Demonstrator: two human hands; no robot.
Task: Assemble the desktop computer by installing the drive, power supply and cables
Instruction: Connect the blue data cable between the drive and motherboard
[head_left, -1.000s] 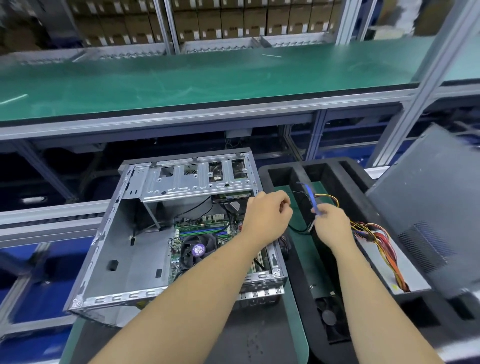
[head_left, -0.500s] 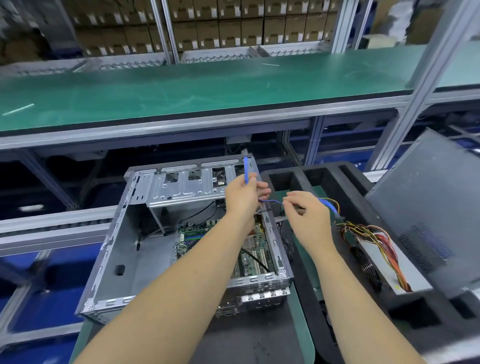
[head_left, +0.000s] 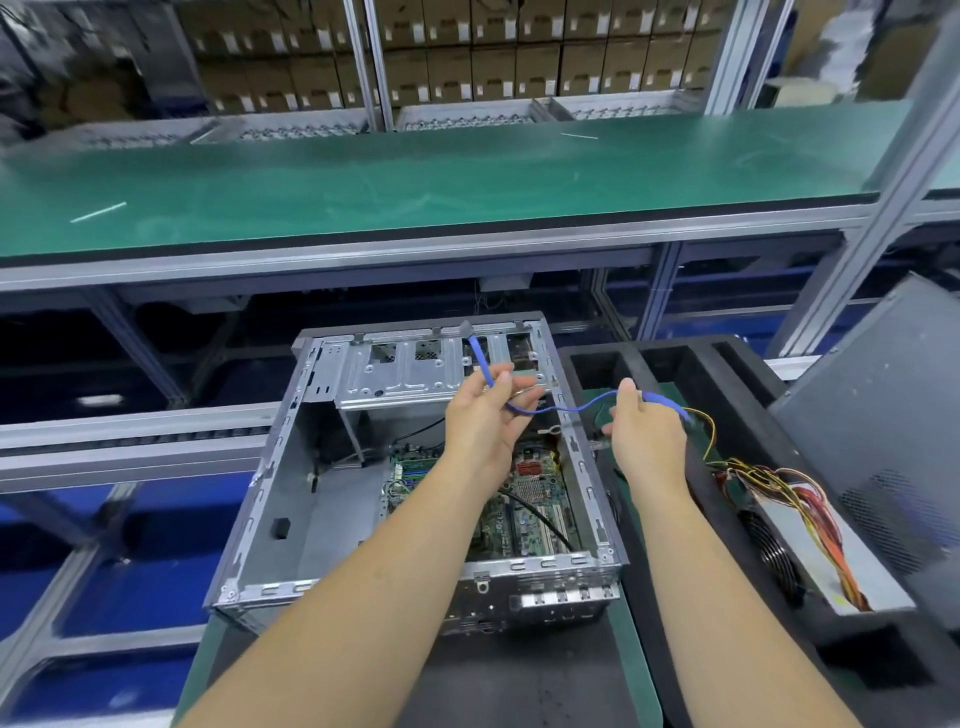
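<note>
Both forearms cross the open computer case (head_left: 332, 499) and hide much of the motherboard (head_left: 535, 499) inside it; only green patches show beside the wrists. The left hand (head_left: 483, 415) pinches one end of the blue cable (head_left: 566, 408), whose grey connector sticks up past the fingers in front of the drive cage (head_left: 410, 371). The right hand (head_left: 641, 436) grips the other end, and the cable sags between the two hands above the case's right wall. Past the right hand the blue end runs into yellow wires (whether it touches them I cannot tell). The power supply (head_left: 810, 551) lies in the black foam tray (head_left: 727, 364) right of the case, its wire bundle (head_left: 779, 493) spilling over it and its near end blurred. A grey side panel (head_left: 883, 441) leans at the frame's right edge, cut off. The case's left half stands open and bare, giving free room there.
</note>
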